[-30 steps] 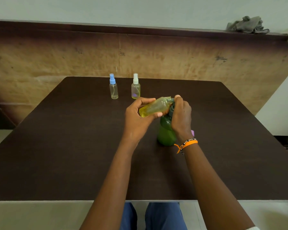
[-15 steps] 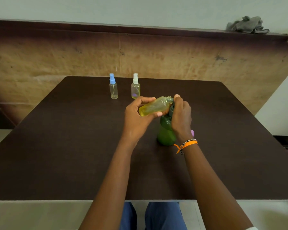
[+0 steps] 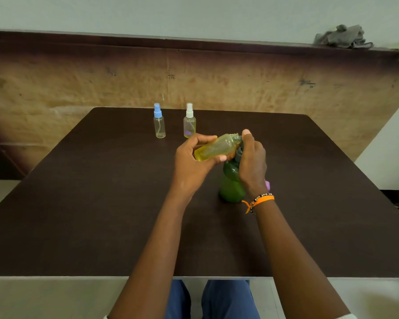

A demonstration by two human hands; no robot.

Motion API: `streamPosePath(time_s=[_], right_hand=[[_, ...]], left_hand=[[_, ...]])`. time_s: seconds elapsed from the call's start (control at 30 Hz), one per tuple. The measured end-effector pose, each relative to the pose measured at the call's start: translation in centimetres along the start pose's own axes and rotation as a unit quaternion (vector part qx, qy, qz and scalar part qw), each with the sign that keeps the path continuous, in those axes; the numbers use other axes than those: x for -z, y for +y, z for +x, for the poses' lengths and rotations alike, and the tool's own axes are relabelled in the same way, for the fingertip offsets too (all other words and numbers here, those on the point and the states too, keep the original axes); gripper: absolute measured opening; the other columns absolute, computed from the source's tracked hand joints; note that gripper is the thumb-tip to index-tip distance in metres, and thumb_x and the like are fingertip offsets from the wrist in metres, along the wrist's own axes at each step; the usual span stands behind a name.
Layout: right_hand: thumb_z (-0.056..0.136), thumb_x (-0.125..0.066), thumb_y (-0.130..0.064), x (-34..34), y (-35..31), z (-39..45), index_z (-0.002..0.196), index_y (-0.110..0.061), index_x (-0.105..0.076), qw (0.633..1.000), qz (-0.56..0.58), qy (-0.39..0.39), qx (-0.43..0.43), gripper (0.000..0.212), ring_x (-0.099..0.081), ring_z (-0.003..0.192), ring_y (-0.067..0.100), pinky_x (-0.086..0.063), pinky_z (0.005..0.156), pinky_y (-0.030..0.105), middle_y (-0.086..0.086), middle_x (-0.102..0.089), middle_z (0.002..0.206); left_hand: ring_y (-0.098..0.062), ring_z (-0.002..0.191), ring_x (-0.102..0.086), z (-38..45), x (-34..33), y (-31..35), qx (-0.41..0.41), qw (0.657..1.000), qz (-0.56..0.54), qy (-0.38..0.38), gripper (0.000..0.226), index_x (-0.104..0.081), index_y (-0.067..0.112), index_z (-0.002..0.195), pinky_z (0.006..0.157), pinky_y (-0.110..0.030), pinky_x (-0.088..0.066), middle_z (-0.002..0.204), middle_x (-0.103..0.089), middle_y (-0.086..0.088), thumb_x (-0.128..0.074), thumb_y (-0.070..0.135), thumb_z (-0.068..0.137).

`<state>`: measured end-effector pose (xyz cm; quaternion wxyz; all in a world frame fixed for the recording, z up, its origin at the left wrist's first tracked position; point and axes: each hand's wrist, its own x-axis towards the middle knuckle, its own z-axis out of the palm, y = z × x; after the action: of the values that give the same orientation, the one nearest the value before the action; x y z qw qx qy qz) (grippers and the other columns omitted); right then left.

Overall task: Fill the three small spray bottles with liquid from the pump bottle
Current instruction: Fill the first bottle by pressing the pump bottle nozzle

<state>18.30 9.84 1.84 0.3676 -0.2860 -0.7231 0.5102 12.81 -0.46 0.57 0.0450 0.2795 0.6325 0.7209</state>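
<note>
A dark, matte bench (image 3: 101, 203) is standing before a worn plywood panel (image 3: 55, 84) under a pale wall. On it the green pump bottle (image 3: 230, 183) is sitting upright; beyond it two clear capped spray bottles (image 3: 159, 122) are standing. The left hand (image 3: 191, 162) is gripping an uncapped, tilted yellow-filled spray bottle (image 3: 214, 148) at the pump's spout, while the right hand (image 3: 251, 162) is curling over the pump head, seemingly pressing.

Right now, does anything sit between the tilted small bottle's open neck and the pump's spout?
Nothing visible does. The left hand holds the yellow bottle tilted, neck against the pump head, where the right hand presses. Fingers partly hide the joint.
</note>
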Motion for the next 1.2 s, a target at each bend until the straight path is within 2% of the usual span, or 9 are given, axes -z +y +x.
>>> streamPosePath(time_s=[0.1,0.27,0.47,0.63,0.8,0.9,1.03,1.13,1.2], right_hand=[[0.099,-0.028,-0.048,-0.1,0.2,0.2,0.046,-0.018,-0.049,1.000,-0.016,-0.010,0.004,0.064,-0.048,0.056,0.007,-0.036,0.062,0.026,-0.010,-0.052,0.044],[0.099,-0.037,-0.030,0.1,-0.1,0.1,0.046,-0.020,-0.042,1.000,0.011,0.002,-0.006,0.055,-0.043,0.056,0.008,-0.033,0.069,0.032,-0.009,-0.049,0.042],[0.096,-0.041,-0.026,0.1,0.1,0.0,0.043,-0.019,-0.043,1.000,0.019,-0.008,0.005,0.054,-0.047,0.050,0.001,-0.033,0.063,0.033,-0.012,-0.049,0.037],[0.088,-0.026,-0.059,-0.3,0.4,0.2,0.055,-0.006,-0.056,0.999,-0.013,-0.037,0.006,0.070,-0.052,0.060,0.012,-0.038,0.066,0.031,-0.007,-0.056,0.049],[0.099,-0.037,-0.029,0.2,0.2,0.3,0.042,-0.018,-0.046,1.000,0.014,-0.011,0.004,0.058,-0.047,0.053,0.004,-0.033,0.062,0.031,-0.009,-0.049,0.043],[0.097,-0.038,-0.023,0.1,0.3,0.4,0.037,-0.018,-0.048,1.000,0.011,-0.018,0.008,0.062,-0.046,0.046,-0.002,-0.032,0.060,0.031,-0.016,-0.048,0.036],[0.100,-0.035,-0.035,-0.1,0.6,0.4,0.043,-0.018,-0.042,1.000,0.009,-0.014,0.011,0.059,-0.043,0.046,0.002,-0.032,0.060,0.031,-0.016,-0.048,0.036],[0.098,-0.026,-0.052,-0.2,0.8,0.4,0.054,-0.006,-0.056,0.999,-0.009,-0.033,0.015,0.070,-0.046,0.053,0.006,-0.036,0.063,0.030,-0.011,-0.051,0.042],[0.097,-0.029,-0.050,-0.2,1.0,0.5,0.048,-0.014,-0.056,0.999,0.000,-0.034,0.013,0.067,-0.048,0.055,0.005,-0.037,0.065,0.031,-0.011,-0.053,0.043]], left_hand=[[-0.005,0.090,-0.065,0.1,-0.1,0.0,-0.005,1.000,0.000,0.003,0.041,-0.064,0.022,0.095,0.074,-0.018,-0.053,0.097,-0.067,0.005,-0.080,-0.002,0.065],[-0.004,0.089,-0.065,0.1,0.0,0.1,-0.004,1.000,0.011,0.005,0.041,-0.064,0.024,0.092,0.078,-0.021,-0.055,0.097,-0.067,0.008,-0.081,-0.001,0.064],[0.002,0.085,-0.064,-0.1,0.3,0.2,0.002,1.000,0.018,-0.003,0.040,-0.064,0.025,0.091,0.072,-0.016,-0.053,0.095,-0.067,0.009,-0.080,-0.002,0.065],[0.004,0.086,-0.064,0.0,0.1,0.5,0.006,1.000,-0.004,-0.005,0.039,-0.064,0.019,0.094,0.070,-0.012,-0.050,0.097,-0.066,0.010,-0.078,-0.004,0.067],[-0.002,0.088,-0.065,0.0,0.2,0.4,0.002,1.000,0.005,-0.003,0.039,-0.064,0.020,0.093,0.072,-0.014,-0.051,0.100,-0.068,0.004,-0.080,-0.002,0.065],[-0.001,0.086,-0.064,-0.1,0.2,0.3,0.005,1.000,0.005,-0.004,0.039,-0.064,0.021,0.092,0.069,-0.012,-0.050,0.098,-0.067,0.005,-0.080,-0.003,0.065],[-0.004,0.089,-0.065,-0.2,0.0,0.3,0.009,1.000,-0.013,-0.001,0.039,-0.064,0.020,0.093,0.070,-0.013,-0.050,0.099,-0.067,0.005,-0.079,-0.004,0.066],[-0.004,0.091,-0.065,-0.1,0.0,0.4,0.002,1.000,-0.006,-0.001,0.039,-0.064,0.020,0.094,0.071,-0.015,-0.051,0.099,-0.067,0.005,-0.079,-0.003,0.066],[-0.002,0.089,-0.064,-0.1,0.0,0.4,0.003,1.000,-0.003,0.000,0.039,-0.064,0.020,0.094,0.072,-0.015,-0.051,0.098,-0.067,0.007,-0.079,-0.003,0.066]])
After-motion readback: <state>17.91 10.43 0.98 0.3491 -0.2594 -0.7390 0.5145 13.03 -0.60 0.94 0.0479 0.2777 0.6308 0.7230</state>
